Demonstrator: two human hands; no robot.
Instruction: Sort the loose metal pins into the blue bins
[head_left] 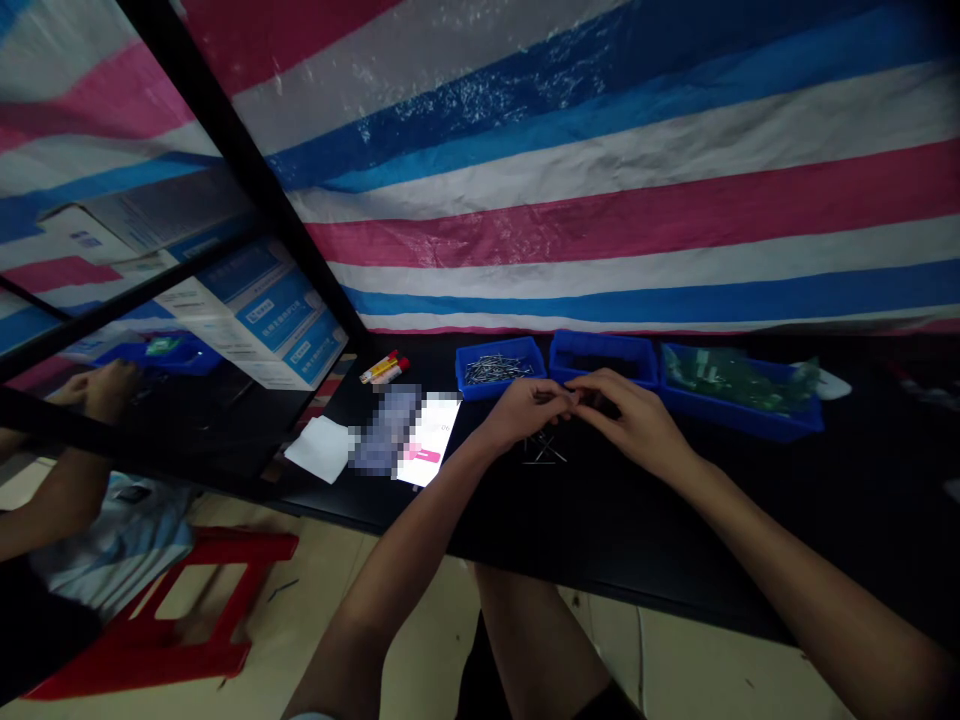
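1. the left hand (pixel 525 412) and right hand (pixel 634 422) are hovering above a black workbench (pixel 675 540), fingertips (pixel 571 392) pressing together (anything pinched is too thin to tell).
2. loose metal pins (pixel 545 449) are lying crossed just below the fingers, nearer the left hand, long axes running roughly sideways.
3. a blue bin (pixel 480 386) of pins is sitting just beyond the left hand.

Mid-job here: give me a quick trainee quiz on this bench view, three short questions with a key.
1. What fills the leftmost blue bin?
2. True or false: the fingertips of the left hand and the right hand meet above the table.
3. The loose pins lie: A) inside a bin, B) on the black tabletop, C) on the red stool.

Key: 1. Metal pins. 2. True. 3. B.
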